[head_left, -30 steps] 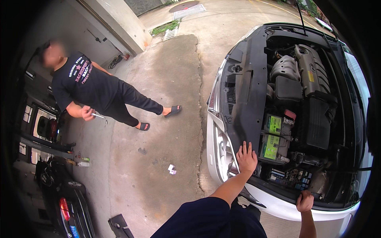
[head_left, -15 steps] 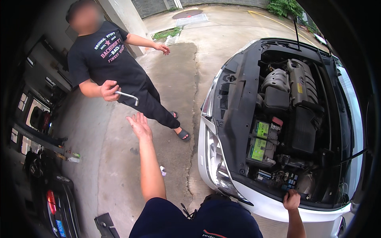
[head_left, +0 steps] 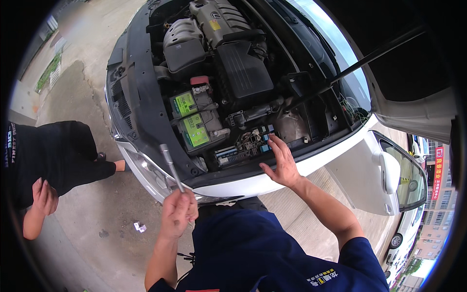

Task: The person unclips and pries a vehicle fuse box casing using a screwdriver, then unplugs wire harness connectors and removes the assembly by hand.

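Observation:
My left hand is closed round the lower end of a silver L-shaped socket wrench. The wrench points up, its socket end over the car's black front panel. Over at the right, my right hand has its fingers spread, with the fingertips at the edge of the uncovered fuse box. Whether they press on it I cannot tell. Left of the fuse box sits the car battery, with green labels and a red terminal cover.
A black air box and the grey engine cover fill the bay beyond. A prop rod slants across at upper right. The car door stands open. At the left is a person in dark clothes.
The wrench has passed from the other person's hand to my left hand. My view has swung right over the engine bay, and my right hand's fingers have spread at the fuse box.

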Motion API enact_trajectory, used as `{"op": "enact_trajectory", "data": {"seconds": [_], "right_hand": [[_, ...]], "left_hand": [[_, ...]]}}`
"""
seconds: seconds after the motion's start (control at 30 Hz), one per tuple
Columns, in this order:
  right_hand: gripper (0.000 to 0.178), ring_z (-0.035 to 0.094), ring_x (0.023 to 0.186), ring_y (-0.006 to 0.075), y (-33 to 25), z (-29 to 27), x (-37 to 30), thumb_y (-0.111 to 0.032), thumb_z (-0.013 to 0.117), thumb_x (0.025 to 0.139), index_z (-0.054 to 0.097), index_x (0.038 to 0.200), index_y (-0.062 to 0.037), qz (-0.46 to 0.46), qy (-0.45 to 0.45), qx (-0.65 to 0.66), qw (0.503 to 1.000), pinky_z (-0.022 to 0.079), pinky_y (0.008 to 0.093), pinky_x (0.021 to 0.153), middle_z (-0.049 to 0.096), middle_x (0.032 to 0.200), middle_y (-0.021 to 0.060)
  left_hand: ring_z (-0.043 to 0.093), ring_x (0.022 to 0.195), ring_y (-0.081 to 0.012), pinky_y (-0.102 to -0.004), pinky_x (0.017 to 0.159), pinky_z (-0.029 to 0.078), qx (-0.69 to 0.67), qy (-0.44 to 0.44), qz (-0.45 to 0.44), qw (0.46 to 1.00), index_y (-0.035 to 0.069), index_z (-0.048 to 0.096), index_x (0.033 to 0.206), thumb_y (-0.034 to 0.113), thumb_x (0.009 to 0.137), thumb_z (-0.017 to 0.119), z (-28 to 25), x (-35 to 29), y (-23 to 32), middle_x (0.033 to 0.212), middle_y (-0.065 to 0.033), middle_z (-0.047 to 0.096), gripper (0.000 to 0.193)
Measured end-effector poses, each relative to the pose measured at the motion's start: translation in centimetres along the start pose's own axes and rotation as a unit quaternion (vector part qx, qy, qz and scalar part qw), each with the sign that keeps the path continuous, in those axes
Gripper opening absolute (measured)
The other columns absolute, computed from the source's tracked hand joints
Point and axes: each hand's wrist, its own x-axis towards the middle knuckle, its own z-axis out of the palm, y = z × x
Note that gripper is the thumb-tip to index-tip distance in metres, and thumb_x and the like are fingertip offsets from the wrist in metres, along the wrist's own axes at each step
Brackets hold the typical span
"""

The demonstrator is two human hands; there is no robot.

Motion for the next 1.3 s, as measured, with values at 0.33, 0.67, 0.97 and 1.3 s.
{"op": "enact_trajectory", "data": {"seconds": [0.33,0.67,0.97,1.3], "right_hand": [[0.046,0.062,0.109,0.0310,0.3,-2.8,2.6,-0.032,0.074,0.089,0.058,0.121,-0.0040,0.083,-0.188,0.112,0.972,0.055,0.0403,0.082,0.058,0.125,0.0143],[0.020,0.069,0.075,0.0281,3.9,0.9,6.5,-0.027,0.069,0.092,0.070,0.102,-0.0095,0.048,-0.320,0.005,0.946,0.055,0.0434,0.065,0.068,0.083,0.0072],[0.016,0.073,0.089,0.0346,4.2,6.6,6.8,-0.017,0.062,0.092,0.073,0.096,-0.0063,0.187,-0.528,-0.105,0.822,0.059,0.0427,0.078,0.074,0.093,0.0157],[0.026,0.075,0.095,0.0256,0.4,11.5,12.4,-0.011,0.080,0.077,0.077,0.102,-0.0047,0.223,-0.695,-0.130,0.671,0.062,0.0327,0.075,0.076,0.106,0.0119]], "left_hand": [[0.030,0.051,-0.0093,-0.0293,0.056,0.038,-0.158,-0.348,-0.300,0.874,0.009,0.046,0.078,0.029,0.109,0.043,1.1,16.4,-9.7,0.058,0.0048,0.031,0.037],[0.056,0.073,-0.0146,-0.0324,0.073,0.048,0.099,-0.289,-0.261,0.916,0.002,0.064,0.099,0.038,0.109,0.044,-0.8,24.1,-14.8,0.076,-0.0016,0.058,0.042],[0.067,0.089,-0.0353,-0.0419,0.079,0.054,0.418,-0.216,0.062,0.880,0.002,0.072,0.109,0.005,0.088,0.069,-1.1,23.9,-20.8,0.096,-0.0148,0.071,0.021],[0.065,0.084,-0.0365,-0.0424,0.075,0.052,0.396,-0.210,0.031,0.893,0.000,0.067,0.087,0.010,0.081,0.066,-1.7,23.8,-21.6,0.086,-0.0158,0.067,0.012]]}}
